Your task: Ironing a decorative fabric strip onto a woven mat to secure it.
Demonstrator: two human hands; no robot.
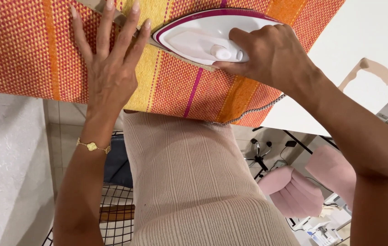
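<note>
A woven fabric (25,50) in orange, pink and yellow stripes lies over a table edge at the top of the head view. My left hand (107,64) rests flat on it with fingers spread, fingertips at a folded beige strip (189,63) of the cloth. My right hand (269,52) grips the handle of a white iron with a magenta rim (203,34), which sits on the fabric just right of my left hand. A gold bracelet (93,146) is on my left wrist.
A white table top (362,32) extends to the right with a beige scrap (373,68) on it. Below are a pink chair (294,191), a tiled floor, a black wire basket (116,214) and a white textured wall (7,168) at left.
</note>
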